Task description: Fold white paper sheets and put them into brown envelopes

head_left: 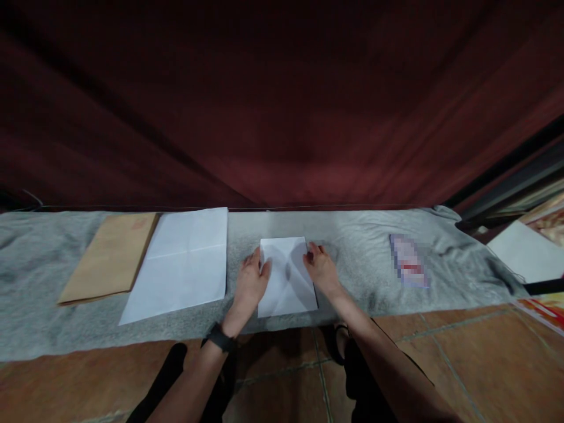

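A white folded sheet of paper (288, 294), or a small stack, lies flat on the grey cloth. My left hand (251, 282) is at its left edge, fingers stretched out and the thumb over the paper. At the opposite edge, my right hand (321, 269) rests with its fingers loosely bent and apart, thumb tip near the paper's rim. Both hands are open and seem to touch the paper's sides. Left of them lies a larger white sheet (185, 264) with a crease across it, beside a brown paper envelope (110, 258).
The grey cloth (352, 294) covers a long, narrow surface. A blurred-out purplish item with a red mark (408, 261) lies to the right. Dark red fabric (282, 117) hangs behind. Tiled floor (440, 364) shows below, and a white sheet (529, 252) is at far right.
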`<action>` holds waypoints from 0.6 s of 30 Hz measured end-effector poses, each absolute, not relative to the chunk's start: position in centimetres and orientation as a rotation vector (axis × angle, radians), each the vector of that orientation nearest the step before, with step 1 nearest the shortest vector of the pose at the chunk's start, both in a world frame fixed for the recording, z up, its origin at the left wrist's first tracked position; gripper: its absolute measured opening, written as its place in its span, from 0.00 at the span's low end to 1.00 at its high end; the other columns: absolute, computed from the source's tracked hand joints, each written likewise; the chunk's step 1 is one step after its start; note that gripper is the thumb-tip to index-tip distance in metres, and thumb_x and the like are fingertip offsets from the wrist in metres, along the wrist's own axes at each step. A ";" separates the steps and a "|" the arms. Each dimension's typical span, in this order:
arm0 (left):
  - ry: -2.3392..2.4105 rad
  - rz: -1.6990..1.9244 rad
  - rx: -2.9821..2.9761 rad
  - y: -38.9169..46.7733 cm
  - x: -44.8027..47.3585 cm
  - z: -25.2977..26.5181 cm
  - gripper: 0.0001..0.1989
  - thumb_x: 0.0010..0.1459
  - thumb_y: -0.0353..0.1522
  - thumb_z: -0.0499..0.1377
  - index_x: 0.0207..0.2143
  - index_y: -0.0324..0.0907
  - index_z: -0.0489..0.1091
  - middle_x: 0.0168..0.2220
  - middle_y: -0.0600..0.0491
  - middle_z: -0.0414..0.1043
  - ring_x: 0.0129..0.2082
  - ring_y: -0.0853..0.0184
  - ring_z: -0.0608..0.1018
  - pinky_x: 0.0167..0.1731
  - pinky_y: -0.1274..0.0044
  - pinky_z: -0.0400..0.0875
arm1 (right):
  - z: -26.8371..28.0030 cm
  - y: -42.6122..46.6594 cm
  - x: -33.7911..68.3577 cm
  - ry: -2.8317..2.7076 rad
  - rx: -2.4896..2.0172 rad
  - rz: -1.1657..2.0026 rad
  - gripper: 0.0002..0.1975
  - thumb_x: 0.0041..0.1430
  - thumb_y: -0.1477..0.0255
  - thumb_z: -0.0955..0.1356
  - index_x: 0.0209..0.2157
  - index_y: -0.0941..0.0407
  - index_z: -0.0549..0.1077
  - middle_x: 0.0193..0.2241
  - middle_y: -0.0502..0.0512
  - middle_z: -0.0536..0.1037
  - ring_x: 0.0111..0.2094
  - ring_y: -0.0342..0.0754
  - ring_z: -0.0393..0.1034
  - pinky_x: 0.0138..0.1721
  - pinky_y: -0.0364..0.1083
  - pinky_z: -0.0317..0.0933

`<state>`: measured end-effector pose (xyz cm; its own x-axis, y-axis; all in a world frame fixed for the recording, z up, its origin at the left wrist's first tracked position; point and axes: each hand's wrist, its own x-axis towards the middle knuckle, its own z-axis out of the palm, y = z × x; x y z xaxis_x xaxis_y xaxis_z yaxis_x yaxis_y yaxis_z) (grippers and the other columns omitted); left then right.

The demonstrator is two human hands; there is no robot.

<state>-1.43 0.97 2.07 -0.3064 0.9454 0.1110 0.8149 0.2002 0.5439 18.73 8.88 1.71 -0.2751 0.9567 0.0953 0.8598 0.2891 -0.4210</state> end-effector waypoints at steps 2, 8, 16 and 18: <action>2.209 0.837 1.541 1.8 -1.6 2.4 0.26 0.62 0.34 0.55 0.61 0.34 0.64 0.48 0.39 0.76 0.46 0.56 0.78 0.48 0.66 0.72 | 2.0 9.2 18.1 -2.188 -1.705 0.501 0.17 0.66 0.70 0.63 0.53 0.57 0.74 0.41 0.61 0.81 0.38 0.51 0.76 0.40 0.46 0.66; 2.236 0.859 1.255 3.3 -2.4 2.2 0.23 0.54 0.29 0.61 0.53 0.36 0.70 0.32 0.50 0.76 0.35 0.62 0.78 0.37 0.73 0.70 | 2.0 10.6 17.7 -2.037 -1.740 0.780 0.10 0.58 0.71 0.67 0.40 0.56 0.77 0.33 0.54 0.82 0.36 0.48 0.76 0.35 0.42 0.63; 1.672 1.378 0.906 3.2 -2.7 3.6 0.08 0.52 0.34 0.63 0.34 0.39 0.75 0.28 0.54 0.75 0.27 0.67 0.75 0.31 0.76 0.69 | 5.3 11.5 18.1 -1.533 -1.217 1.419 0.12 0.51 0.60 0.70 0.25 0.54 0.71 0.20 0.44 0.71 0.23 0.43 0.63 0.26 0.42 0.56; 1.622 1.576 0.965 2.7 -2.5 5.8 0.09 0.53 0.37 0.64 0.32 0.40 0.74 0.28 0.55 0.75 0.29 0.68 0.76 0.34 0.76 0.71 | 7.5 11.3 18.3 -1.459 -1.075 1.357 0.13 0.53 0.57 0.71 0.30 0.53 0.72 0.25 0.46 0.75 0.26 0.43 0.66 0.30 0.42 0.60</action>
